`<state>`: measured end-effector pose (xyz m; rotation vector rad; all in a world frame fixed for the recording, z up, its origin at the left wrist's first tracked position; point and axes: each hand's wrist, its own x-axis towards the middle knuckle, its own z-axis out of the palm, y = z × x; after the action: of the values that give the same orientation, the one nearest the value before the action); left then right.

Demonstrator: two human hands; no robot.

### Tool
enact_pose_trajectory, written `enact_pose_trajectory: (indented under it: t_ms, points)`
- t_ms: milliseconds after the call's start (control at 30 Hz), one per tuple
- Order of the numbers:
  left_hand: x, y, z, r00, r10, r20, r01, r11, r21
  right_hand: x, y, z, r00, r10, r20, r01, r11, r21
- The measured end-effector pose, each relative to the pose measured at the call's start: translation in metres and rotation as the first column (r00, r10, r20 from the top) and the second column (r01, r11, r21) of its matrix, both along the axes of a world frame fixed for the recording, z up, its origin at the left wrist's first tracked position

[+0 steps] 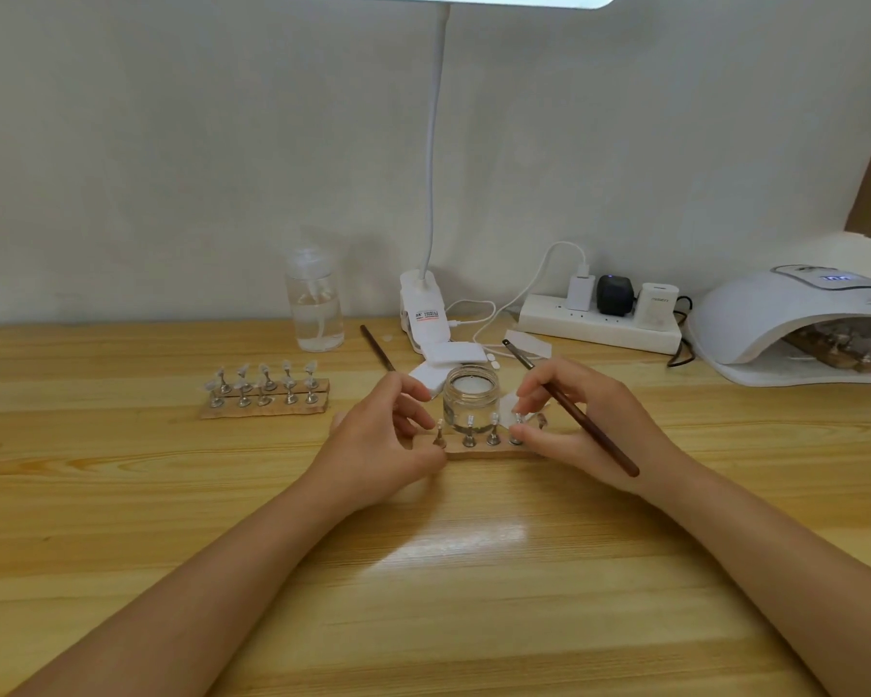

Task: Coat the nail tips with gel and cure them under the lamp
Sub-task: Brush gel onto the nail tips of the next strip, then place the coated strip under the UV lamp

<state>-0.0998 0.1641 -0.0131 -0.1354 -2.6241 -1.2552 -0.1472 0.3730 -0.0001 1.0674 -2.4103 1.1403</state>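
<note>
A wooden strip (478, 449) with several metal nail-tip stands lies at the table's middle, in front of a small glass jar (470, 400). My left hand (383, 445) pinches the leftmost stand (439, 435) on that strip. My right hand (589, 435) grips a brown brush (594, 430) across its palm while its thumb and forefinger pinch a stand (516, 430) at the strip's right end. A second strip (265, 394) with several stands carrying clear tips sits to the left. The white curing lamp (795, 324) stands at the far right, lit, with another strip of stands inside.
A clear pump bottle (315, 309) stands at the back left. A clip-on desk lamp (423, 314), a power strip (599, 324) with plugs and cables, white pads (453, 357) and a second brush (378, 347) lie behind the jar. The wall runs along the table's rear edge.
</note>
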Motion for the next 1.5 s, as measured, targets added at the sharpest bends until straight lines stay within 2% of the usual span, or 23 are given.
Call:
enact_pose_trajectory:
  t_ms: [167, 333, 400, 533, 633, 733, 833, 1300, 1400, 1500]
  points:
    - [0.000, -0.002, -0.002, 0.998, -0.055, 0.009, 0.055, 0.998, -0.024, -0.004, 0.003, -0.001, 1.000, 0.003, -0.013, -0.003, 1.000, 0.007]
    - [0.000, -0.004, -0.001, 0.993, -0.110, -0.039, 0.111, 0.994, 0.022, -0.007, 0.011, 0.005, 0.995, -0.092, 0.042, 0.098, 0.980, -0.171]
    - [0.002, -0.003, -0.001, 0.989, -0.135, -0.060, 0.138, 0.990, 0.043, -0.008, 0.018, 0.006, 0.992, -0.108, 0.069, 0.119, 0.975, -0.188]
    - [0.005, -0.003, 0.002, 0.983, -0.134, -0.125, 0.152, 0.976, 0.155, -0.010, 0.024, 0.008, 0.983, -0.185, 0.016, 0.186, 0.980, -0.069]
    - [0.006, -0.003, 0.006, 0.982, -0.065, -0.176, 0.112, 0.954, 0.278, -0.011, 0.025, 0.007, 0.985, -0.148, -0.090, 0.160, 0.975, 0.151]
    - [0.007, -0.005, 0.009, 0.975, 0.023, -0.221, 0.066, 0.919, 0.388, -0.012, 0.023, 0.002, 0.974, -0.106, -0.202, 0.180, 0.902, 0.393]
    - [0.007, -0.008, 0.009, 0.968, 0.090, -0.233, 0.020, 0.903, 0.430, -0.014, 0.019, 0.000, 0.962, -0.098, -0.256, 0.220, 0.834, 0.505]
    - [0.005, -0.005, 0.007, 0.953, 0.138, -0.271, -0.057, 0.957, 0.286, -0.011, 0.010, 0.010, 0.972, 0.049, -0.230, 0.114, 0.759, 0.641]
    - [0.006, -0.004, 0.007, 0.947, 0.142, -0.289, -0.061, 0.960, 0.275, -0.008, 0.012, 0.014, 0.966, 0.037, -0.256, 0.129, 0.791, 0.598]
    - [0.008, -0.001, 0.011, 0.939, 0.141, -0.315, -0.055, 0.962, 0.267, -0.007, 0.019, 0.017, 0.955, -0.059, -0.292, 0.186, 0.884, 0.429]
